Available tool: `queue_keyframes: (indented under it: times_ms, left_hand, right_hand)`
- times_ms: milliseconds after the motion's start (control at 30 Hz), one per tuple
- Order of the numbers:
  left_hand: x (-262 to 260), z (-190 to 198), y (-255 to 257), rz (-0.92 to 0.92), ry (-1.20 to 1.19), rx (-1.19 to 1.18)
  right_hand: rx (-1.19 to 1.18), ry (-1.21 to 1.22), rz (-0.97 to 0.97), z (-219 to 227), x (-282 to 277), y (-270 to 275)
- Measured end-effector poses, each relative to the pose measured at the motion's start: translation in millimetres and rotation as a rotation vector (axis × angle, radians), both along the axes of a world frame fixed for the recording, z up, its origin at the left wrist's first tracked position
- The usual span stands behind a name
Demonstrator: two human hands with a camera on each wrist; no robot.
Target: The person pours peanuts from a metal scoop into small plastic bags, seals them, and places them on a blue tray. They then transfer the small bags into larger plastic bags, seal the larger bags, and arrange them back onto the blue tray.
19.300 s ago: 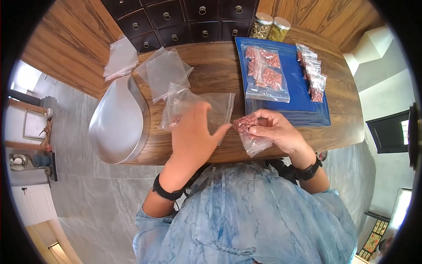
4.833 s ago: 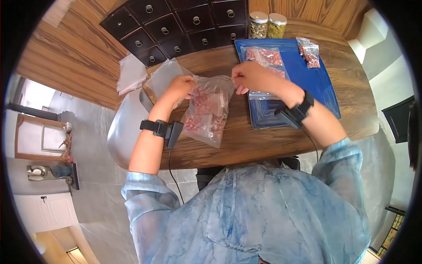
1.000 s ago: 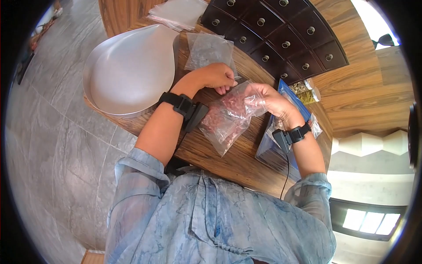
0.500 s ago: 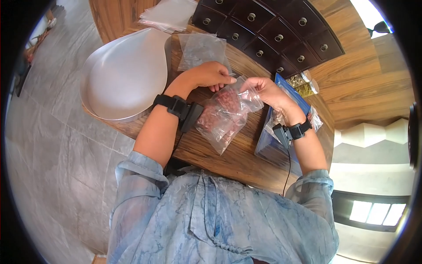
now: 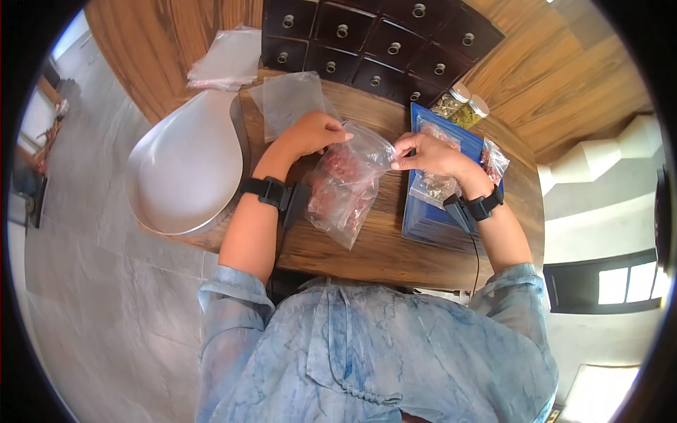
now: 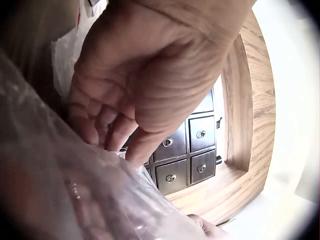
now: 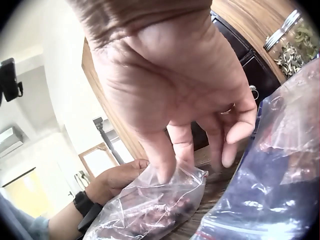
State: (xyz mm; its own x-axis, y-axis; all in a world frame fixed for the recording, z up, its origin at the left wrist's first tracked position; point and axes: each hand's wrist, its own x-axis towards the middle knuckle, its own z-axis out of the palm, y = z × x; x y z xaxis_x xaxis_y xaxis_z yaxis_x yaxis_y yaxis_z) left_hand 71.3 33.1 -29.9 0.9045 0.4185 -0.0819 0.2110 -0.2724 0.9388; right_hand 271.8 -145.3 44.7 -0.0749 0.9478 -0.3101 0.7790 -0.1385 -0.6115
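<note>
A large clear zip bag (image 5: 343, 194) with small packets of reddish-pink pieces inside stands between both hands over the wooden table. My left hand (image 5: 303, 135) pinches the left end of its mouth; in the left wrist view the thumb and fingertips of the left hand (image 6: 145, 75) meet at the plastic edge. At the other end of the mouth, my right hand (image 5: 431, 156) pinches the corner between thumb and index finger. The right wrist view has the right hand (image 7: 170, 80) above the bag (image 7: 155, 212), its other fingers loosely bent.
To the right, a blue tray (image 5: 444, 234) bears a filled zip bag (image 5: 431, 187) and a small packet (image 5: 494, 161). Two lidded jars (image 5: 469, 113) stand behind. A teardrop-shaped metal pan (image 5: 185, 166), flat plastic bags (image 5: 293, 102) and a dark drawer cabinet (image 5: 374, 46) lie left and back.
The small packets at the tray's right have dwindled, and the large bag holds several. Lately my right hand has slid rightward from over the bag's mouth to its corner. The head view has turned.
</note>
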Motion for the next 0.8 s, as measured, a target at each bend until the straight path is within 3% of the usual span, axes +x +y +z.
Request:
queue_keyframes:
  times_ms: [133, 233, 333, 400, 500, 600, 800]
  left_hand:
    - [2, -7, 1, 0.069, -0.052, 0.040]
    - [-3, -1, -2, 0.132, -0.113, -0.058]
    - [-7, 1, -1, 0.160, -0.195, -0.138]
    - [-5, -7, 2, 0.152, -0.262, -0.219]
    - [-1, -10, -2, 0.177, -0.350, -0.545]
    - [4, -4, -1, 0.213, -0.204, -0.569]
    - [11, -19, 11, 0.234, -0.209, -0.536]
  right_hand:
    - [-0.140, 0.069, -0.228, 3, 5, 1]
    - [-0.124, 0.403, -0.397, 1, 7, 1]
    - [0.024, 0.510, -0.327, -1, 9, 2]
    - [0.100, 0.425, -0.305, 2, 4, 0]
    - [0.198, 0.312, -0.271, -3, 7, 0]
    - [0.215, 0.252, -0.281, -7, 12, -1]
    - [0.058, 0.312, -0.336, -2, 15, -4]
